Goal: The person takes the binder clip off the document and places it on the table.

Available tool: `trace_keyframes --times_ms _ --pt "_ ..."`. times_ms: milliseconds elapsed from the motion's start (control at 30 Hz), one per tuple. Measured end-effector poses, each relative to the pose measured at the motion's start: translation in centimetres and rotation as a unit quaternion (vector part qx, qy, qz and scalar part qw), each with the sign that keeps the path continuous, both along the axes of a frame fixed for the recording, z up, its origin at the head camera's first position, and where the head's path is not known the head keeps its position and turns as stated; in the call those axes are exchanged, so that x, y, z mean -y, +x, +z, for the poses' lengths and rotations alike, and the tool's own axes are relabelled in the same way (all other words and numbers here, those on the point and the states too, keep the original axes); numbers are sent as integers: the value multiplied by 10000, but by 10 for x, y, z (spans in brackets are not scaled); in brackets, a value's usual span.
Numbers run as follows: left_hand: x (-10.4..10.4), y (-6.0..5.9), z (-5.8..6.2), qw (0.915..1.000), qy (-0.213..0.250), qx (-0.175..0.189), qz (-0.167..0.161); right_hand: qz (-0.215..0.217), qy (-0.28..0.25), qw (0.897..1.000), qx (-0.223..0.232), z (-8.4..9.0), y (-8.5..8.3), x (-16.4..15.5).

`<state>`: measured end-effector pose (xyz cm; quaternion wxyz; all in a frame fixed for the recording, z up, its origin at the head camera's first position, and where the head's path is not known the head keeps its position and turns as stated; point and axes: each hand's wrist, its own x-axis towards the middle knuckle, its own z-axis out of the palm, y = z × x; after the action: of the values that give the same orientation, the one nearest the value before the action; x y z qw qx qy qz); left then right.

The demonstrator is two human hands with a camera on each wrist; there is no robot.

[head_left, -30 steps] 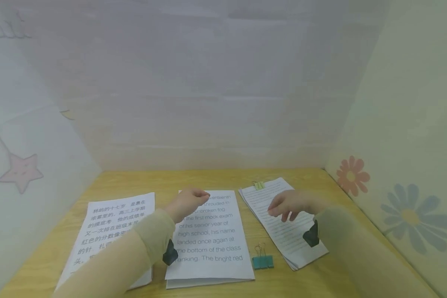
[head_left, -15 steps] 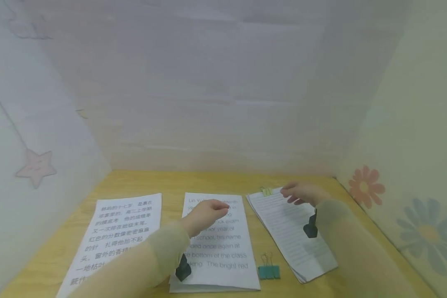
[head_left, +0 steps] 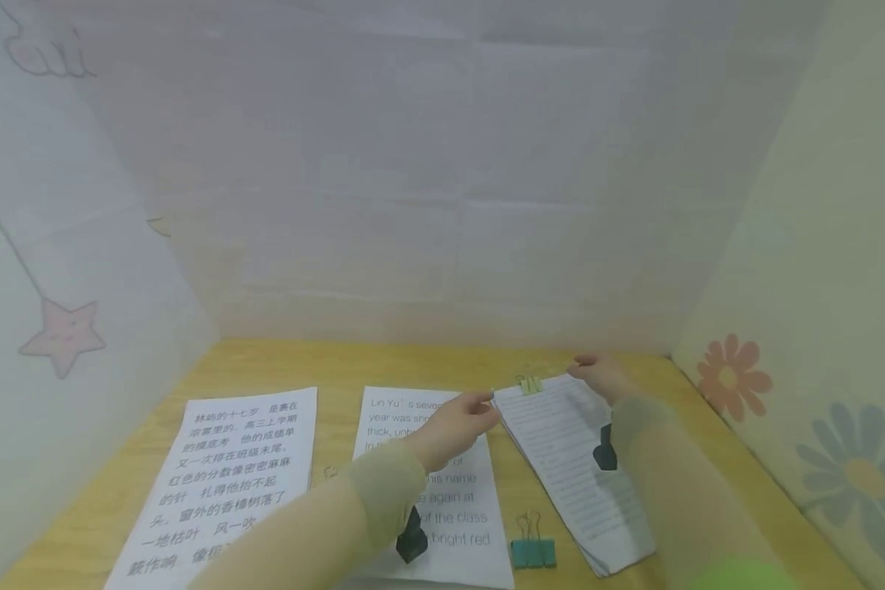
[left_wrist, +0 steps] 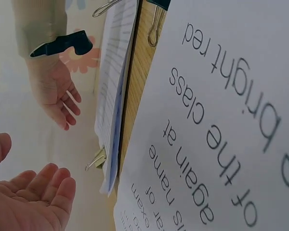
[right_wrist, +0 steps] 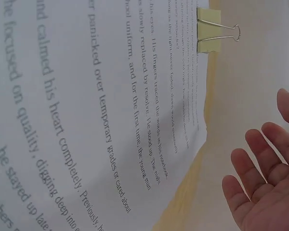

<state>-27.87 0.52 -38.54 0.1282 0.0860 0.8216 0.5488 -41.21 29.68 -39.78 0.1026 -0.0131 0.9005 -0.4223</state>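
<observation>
A stack of printed sheets [head_left: 568,459] lies at the right of the wooden table [head_left: 339,369], with a yellow-green binder clip [head_left: 528,383] on its far edge. My left hand [head_left: 479,407] reaches across the middle English sheet [head_left: 442,492] to the stack's far left corner. In the left wrist view its fingers [left_wrist: 43,185] are relaxed and apart from the stack's edge [left_wrist: 113,106]. My right hand [head_left: 588,369] hovers at the stack's far right corner. The right wrist view shows the right hand [right_wrist: 260,187] with straight fingers, beside the stack [right_wrist: 86,96] and its clip [right_wrist: 209,30].
A sheet of Chinese text [head_left: 229,475] lies at the left. Teal binder clips [head_left: 533,551] sit between the middle sheet and the stack, near the front. Pale walls with star [head_left: 62,334] and flower [head_left: 730,378] stickers close in the table on three sides.
My left hand moved right, off the middle sheet's top toward the stack's far left corner. My right hand moved away from me, from over the stack's middle to its far right corner.
</observation>
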Motion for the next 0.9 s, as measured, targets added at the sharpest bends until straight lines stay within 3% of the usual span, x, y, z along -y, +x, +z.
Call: trace_keyframes --times_ms 167,367,667,767,900 --pt "-13 -12 -9 9995 35 297 99 -186 61 9997 144 -9 -10 2" --pt "-22 -23 -21 9992 26 354 160 -149 346 9991 211 -18 -21 0" --pt "-28 -23 -27 9995 -40 307 118 90 919 9957 -5 -37 -36 -7" --pt "-28 -24 -27 9996 -132 226 117 93 854 9959 266 -42 -40 -6" --pt "-28 -27 -27 9996 -207 160 130 -2 961 9950 287 -43 -41 0"
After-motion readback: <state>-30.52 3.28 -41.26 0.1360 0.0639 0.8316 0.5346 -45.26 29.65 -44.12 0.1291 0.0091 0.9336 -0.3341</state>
